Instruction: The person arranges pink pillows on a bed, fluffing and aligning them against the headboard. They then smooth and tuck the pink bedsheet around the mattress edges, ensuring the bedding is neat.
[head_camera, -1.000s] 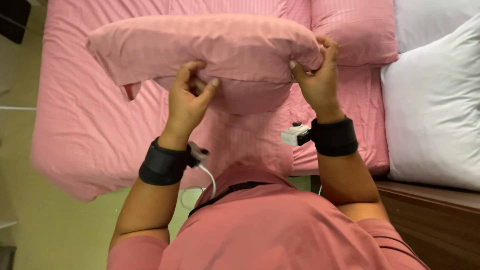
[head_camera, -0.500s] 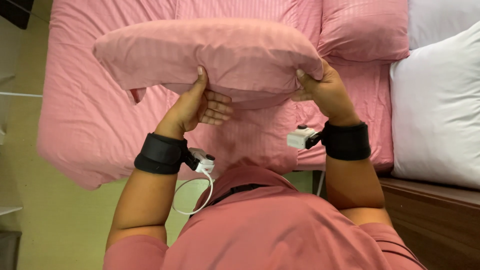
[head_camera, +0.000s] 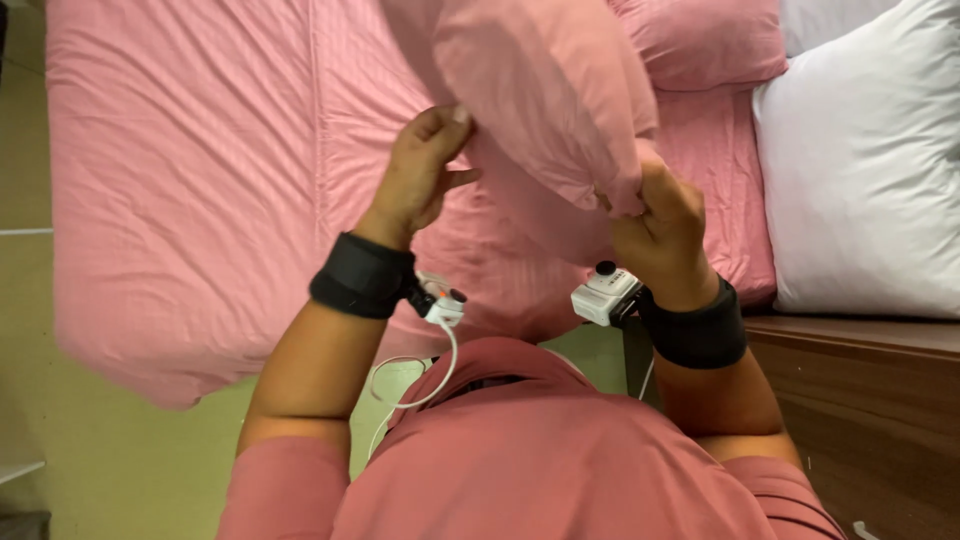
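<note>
Pink pillow (head_camera: 540, 100): held up in the air above both hands, tilted, with one corner pointing down to the right hand. It hangs over the pink bed sheet (head_camera: 200, 180) and does not touch it.
Left hand (head_camera: 415, 180): fingers half curled, thumb and fingertips pressing the lower edge of the pillow from below. It seems more a support than a full grasp.
Right hand (head_camera: 665, 215): closed tight on the lower corner of the pillow, the fabric bunched inside the fist.
Handling: I judge it light and very soft. The filling gives way under the fingers and the cover looks a little smooth, so a pinch can slip. The corners and the seam edge look the best places to hold, because there the cloth gathers well.
Wrists: a black band (head_camera: 362, 275) on each one, with a small white device (head_camera: 605, 295) and a thin white cable.
Beyond the right hand: a second pink pillow (head_camera: 700, 40) lies at the head of the bed, and just beside it, further right, a white pillow (head_camera: 860, 170).
Below the right hand: a dark wooden bed frame (head_camera: 870, 400).
In the way: only the two lying pillows are near; the sheet under the hands is wrinkled.
</note>
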